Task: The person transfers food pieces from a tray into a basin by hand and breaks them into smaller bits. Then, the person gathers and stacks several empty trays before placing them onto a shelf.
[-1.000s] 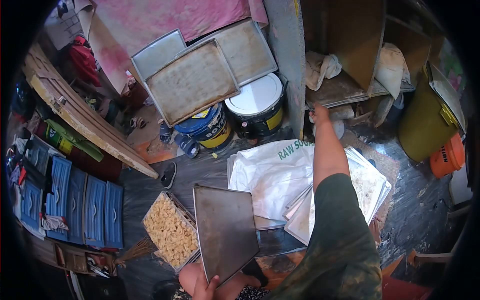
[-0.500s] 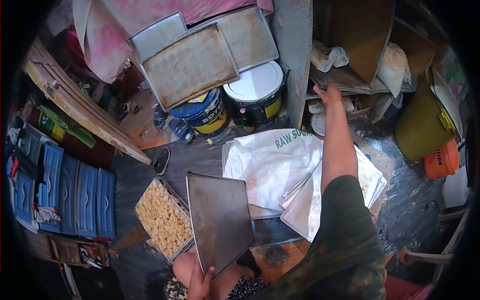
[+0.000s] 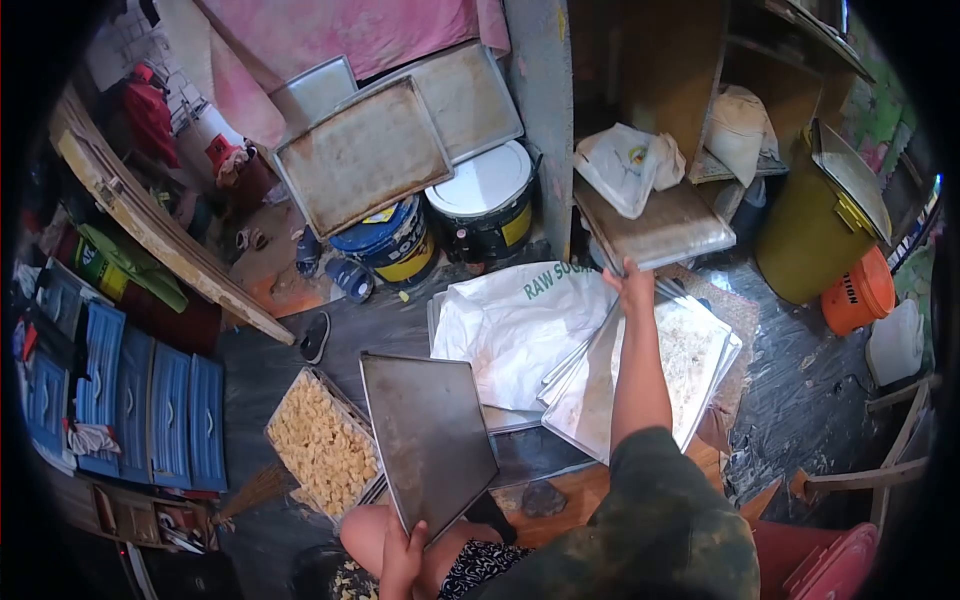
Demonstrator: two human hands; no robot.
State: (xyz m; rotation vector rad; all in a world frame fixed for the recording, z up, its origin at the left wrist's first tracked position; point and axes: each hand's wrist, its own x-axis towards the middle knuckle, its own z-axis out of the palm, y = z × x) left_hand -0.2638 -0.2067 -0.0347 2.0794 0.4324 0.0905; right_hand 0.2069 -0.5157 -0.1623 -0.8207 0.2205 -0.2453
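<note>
My left hand (image 3: 403,558) grips the lower edge of a dark baking tray (image 3: 430,435), which stands tilted upright over my legs. At the shelf, my right hand (image 3: 632,287) is closed on the near edge of another baking tray (image 3: 670,228). That tray juts out of the shelf, and a white plastic bag (image 3: 628,168) lies over its far part. Below my right forearm is a stack of flat trays (image 3: 665,370), next to a white sack (image 3: 510,325) printed "RAW SUGAR". To the left, a tray of yellowish chunks (image 3: 320,440) rests on the floor.
Several used trays (image 3: 365,155) lean above a blue-lidded bucket (image 3: 385,240) and a white-lidded bucket (image 3: 480,185). An olive bin (image 3: 810,235) and an orange bucket (image 3: 858,290) stand right. Blue drawers (image 3: 150,400) line the left side, near a wooden door (image 3: 165,220).
My right hand has drawn the baking tray out of the shelf towards me, with the plastic bag on it. The left hand keeps its tray nearly still. The view has shifted right.
</note>
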